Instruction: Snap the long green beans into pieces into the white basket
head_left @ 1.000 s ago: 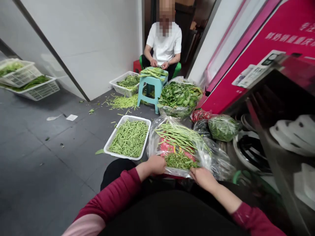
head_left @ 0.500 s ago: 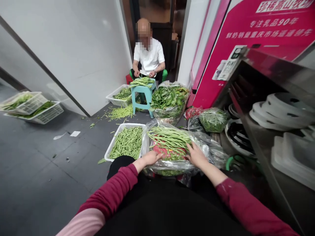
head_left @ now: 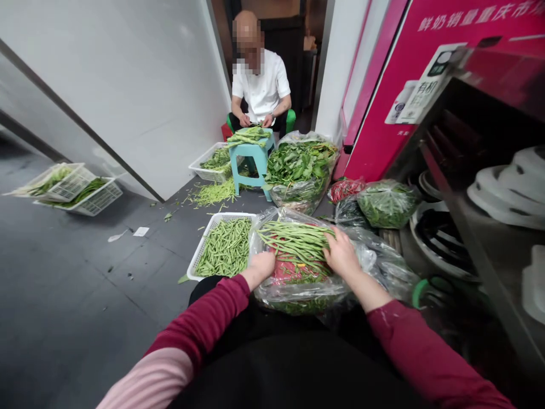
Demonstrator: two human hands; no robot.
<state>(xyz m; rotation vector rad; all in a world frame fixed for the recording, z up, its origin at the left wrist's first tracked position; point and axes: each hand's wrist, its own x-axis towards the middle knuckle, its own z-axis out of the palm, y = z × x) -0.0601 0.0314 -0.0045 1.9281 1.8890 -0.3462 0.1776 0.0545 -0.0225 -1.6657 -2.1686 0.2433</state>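
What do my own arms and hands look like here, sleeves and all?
The left sleeve is burgundy and creased, with a pale pink section further up. The right sleeve is also burgundy, with no pink showing, and leaves much of the forearm bare. The left hand and right hand wear no gloves, and no watch shows.
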